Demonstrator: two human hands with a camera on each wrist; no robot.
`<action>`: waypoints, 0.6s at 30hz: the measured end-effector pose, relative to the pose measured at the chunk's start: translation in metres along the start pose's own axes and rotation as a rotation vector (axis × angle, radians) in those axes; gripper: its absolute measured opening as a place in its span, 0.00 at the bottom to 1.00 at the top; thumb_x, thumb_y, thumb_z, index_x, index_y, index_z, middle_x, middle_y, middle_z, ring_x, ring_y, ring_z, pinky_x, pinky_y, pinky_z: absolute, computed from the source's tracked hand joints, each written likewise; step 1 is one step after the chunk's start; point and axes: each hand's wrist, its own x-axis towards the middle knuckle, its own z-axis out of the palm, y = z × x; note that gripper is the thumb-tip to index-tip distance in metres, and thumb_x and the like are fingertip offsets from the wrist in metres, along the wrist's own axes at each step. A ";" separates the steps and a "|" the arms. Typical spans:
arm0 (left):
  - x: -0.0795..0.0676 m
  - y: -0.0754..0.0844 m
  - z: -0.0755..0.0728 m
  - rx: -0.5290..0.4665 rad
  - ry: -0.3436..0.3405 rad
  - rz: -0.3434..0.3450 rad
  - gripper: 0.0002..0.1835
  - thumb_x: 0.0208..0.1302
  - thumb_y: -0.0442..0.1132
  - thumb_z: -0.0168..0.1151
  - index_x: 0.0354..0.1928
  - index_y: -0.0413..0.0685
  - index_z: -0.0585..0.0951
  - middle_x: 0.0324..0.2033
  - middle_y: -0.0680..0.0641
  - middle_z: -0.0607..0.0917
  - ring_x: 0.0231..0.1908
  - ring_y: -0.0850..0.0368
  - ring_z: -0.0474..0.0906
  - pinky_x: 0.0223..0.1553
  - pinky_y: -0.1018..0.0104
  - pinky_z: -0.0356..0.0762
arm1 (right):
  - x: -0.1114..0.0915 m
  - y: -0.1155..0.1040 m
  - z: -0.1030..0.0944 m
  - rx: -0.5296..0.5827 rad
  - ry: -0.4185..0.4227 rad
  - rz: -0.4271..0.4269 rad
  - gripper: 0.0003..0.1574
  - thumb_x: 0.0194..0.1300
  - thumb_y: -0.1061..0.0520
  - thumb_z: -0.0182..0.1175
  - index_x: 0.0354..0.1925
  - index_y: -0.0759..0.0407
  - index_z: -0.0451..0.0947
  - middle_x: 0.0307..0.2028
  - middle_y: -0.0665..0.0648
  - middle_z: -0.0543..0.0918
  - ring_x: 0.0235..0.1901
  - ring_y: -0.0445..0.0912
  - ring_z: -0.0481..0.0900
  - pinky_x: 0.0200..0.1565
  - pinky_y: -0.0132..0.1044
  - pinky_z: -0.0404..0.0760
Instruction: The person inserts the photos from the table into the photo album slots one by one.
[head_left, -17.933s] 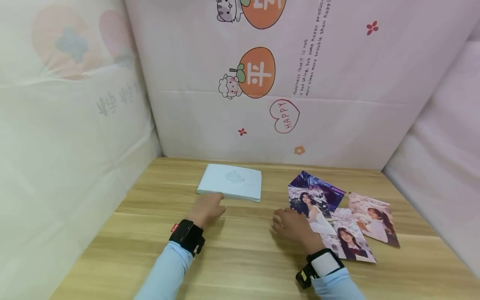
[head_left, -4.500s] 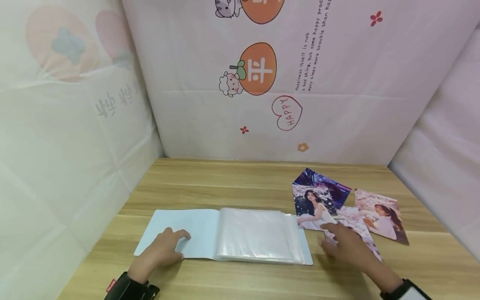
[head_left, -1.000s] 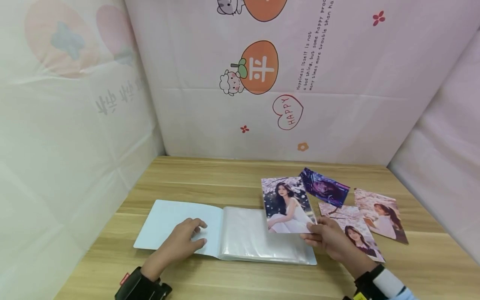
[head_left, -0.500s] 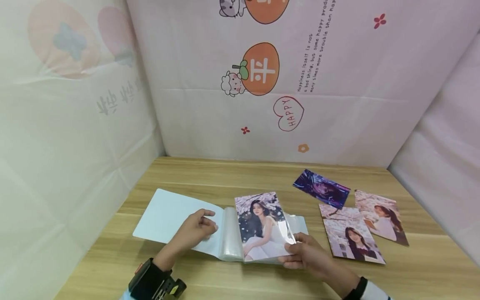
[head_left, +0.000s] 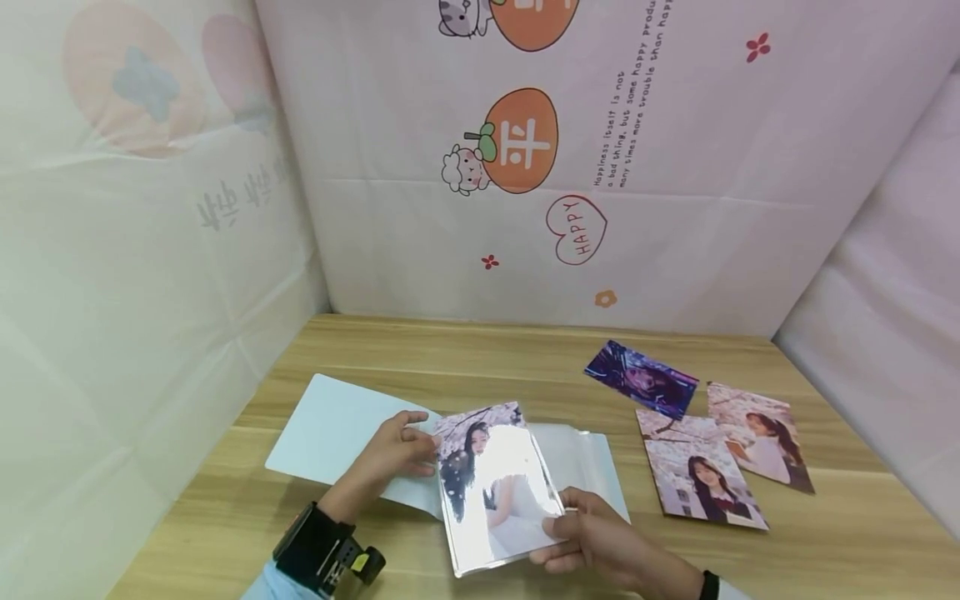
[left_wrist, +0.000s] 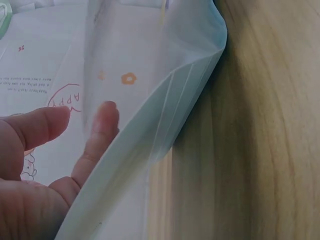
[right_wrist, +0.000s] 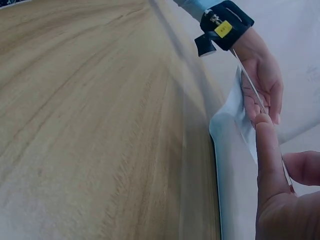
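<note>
A photo (head_left: 487, 492) of a person in white is tilted over the opened photo album, with strong glare across its surface. My right hand (head_left: 600, 537) pinches the photo's lower right corner between thumb and fingers; the right wrist view shows the photo (right_wrist: 250, 82) almost edge-on. At the photo's upper left edge is my left hand (head_left: 397, 450), its thumb and fingers spread apart, lying over the inside of the album's pale blue cover (head_left: 337, 421). Clear sleeves (head_left: 573, 454) of the album show behind the photo. In the left wrist view the cover (left_wrist: 125, 150) stands raised from the table.
To the right on the wooden table (head_left: 480, 350) lie a purple photo (head_left: 642, 379), a portrait photo (head_left: 705, 479) and a pink photo (head_left: 761, 437), the last two overlapping. A printed white cloth (head_left: 420, 250) hangs behind and at both sides.
The album was closed at first, then opened and brought nearer. My right hand has picked the photo off the others and carried it left and nearer, to my left hand. The cover has tilted up.
</note>
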 end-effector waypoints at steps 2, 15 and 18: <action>0.001 -0.002 0.000 -0.006 0.001 0.004 0.30 0.58 0.27 0.59 0.61 0.27 0.60 0.31 0.41 0.80 0.30 0.51 0.79 0.32 0.58 0.81 | -0.001 0.001 0.002 -0.004 -0.014 -0.003 0.16 0.63 0.64 0.52 0.46 0.70 0.58 0.35 0.67 0.79 0.32 0.53 0.83 0.34 0.38 0.81; 0.001 -0.003 -0.003 0.005 0.025 -0.007 0.24 0.60 0.24 0.57 0.57 0.30 0.64 0.25 0.44 0.77 0.25 0.55 0.76 0.27 0.62 0.80 | -0.001 0.004 0.004 -0.017 0.015 -0.004 0.16 0.64 0.62 0.52 0.45 0.68 0.59 0.34 0.66 0.80 0.32 0.52 0.83 0.33 0.39 0.82; 0.002 -0.003 -0.004 -0.034 0.024 -0.014 0.24 0.59 0.23 0.57 0.58 0.32 0.64 0.25 0.44 0.77 0.24 0.55 0.76 0.27 0.63 0.80 | -0.003 0.000 0.003 -0.063 0.061 -0.023 0.19 0.64 0.60 0.54 0.47 0.67 0.60 0.33 0.63 0.81 0.32 0.52 0.83 0.34 0.42 0.82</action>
